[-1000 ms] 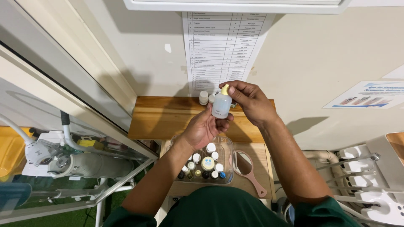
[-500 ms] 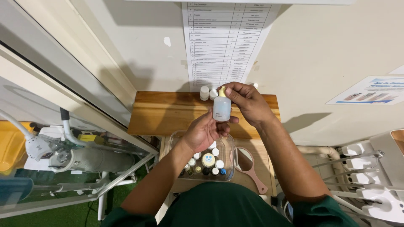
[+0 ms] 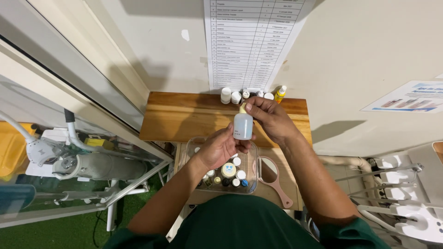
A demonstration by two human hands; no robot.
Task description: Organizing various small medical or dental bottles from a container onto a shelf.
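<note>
Head view: the small translucent plastic bottle (image 3: 242, 127) sits slightly lower than before, left hand (image 3: 220, 148) gripping its base, right hand (image 3: 270, 119) fingers pinching its yellow cap (image 3: 242, 109).

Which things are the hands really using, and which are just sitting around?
In use:
- small white bottle, held by left hand
- its yellow cap, pinched by right hand

Just lying about:
- clear box of little bottles
- pink hand mirror
- row of bottles by the wall
- wooden shelf
- paper list on wall
</note>
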